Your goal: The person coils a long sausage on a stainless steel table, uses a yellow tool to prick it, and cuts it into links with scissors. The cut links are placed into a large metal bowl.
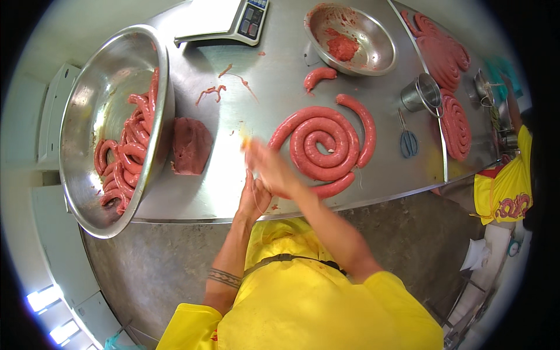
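My left hand (pixel 254 195) is at the table's front edge with its fingers pinched together. A thin pale strand shows beside them, but I cannot make out what they grip. Just above, my right hand (pixel 269 168) is smeared by motion, with a blurred orange-yellow spot at its fingertips. To their right lies a coiled raw sausage (pixel 297 149), its lower left part hidden behind my right hand and forearm. A separate curved sausage length (pixel 366 131) rests along the coil's right side. A short sausage piece (pixel 319 77) lies beyond it. Left of my hands sits a dark red meat block (pixel 191 146).
A large steel basin (pixel 87 175) with sausage links (pixel 131 151) stands at left. Farther back are a scale (pixel 251 23) and a bowl (pixel 379 55) with ground meat. Blue-handled scissors (pixel 409 144), a metal cup (pixel 415 96) and more coils (pixel 455 125) lie right, near a co-worker's yellow clothing (pixel 504 186).
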`<action>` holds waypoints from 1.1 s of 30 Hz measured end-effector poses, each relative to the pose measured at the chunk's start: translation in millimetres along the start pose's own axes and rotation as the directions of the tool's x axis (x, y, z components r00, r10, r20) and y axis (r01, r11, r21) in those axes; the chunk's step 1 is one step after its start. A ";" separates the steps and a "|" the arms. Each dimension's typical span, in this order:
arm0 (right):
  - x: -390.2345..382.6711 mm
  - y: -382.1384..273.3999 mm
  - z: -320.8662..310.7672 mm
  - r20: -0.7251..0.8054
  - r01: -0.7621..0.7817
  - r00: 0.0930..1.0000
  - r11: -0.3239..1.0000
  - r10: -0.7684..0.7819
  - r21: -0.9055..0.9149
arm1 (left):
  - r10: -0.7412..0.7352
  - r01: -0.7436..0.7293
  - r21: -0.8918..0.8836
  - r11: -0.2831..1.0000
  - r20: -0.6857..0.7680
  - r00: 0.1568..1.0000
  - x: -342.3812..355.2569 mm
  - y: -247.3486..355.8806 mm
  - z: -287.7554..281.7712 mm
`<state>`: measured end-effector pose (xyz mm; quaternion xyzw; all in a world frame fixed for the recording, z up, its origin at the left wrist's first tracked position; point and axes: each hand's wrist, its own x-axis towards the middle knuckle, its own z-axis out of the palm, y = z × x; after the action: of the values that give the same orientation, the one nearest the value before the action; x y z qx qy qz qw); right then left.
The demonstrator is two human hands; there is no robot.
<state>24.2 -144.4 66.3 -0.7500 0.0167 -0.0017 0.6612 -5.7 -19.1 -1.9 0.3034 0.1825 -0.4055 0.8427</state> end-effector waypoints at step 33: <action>-201.5 -9.0 -143.9 0.566 -0.294 0.643 0.849 0.515 -0.439 | 0.062 0.090 0.773 0.628 -0.165 0.984 -11.9 -35.4 24.7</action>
<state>-180.6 -280.5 97.1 -0.7692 -0.0506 0.4182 0.4805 -39.5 -45.8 10.3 0.6700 0.0660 -0.4228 0.6066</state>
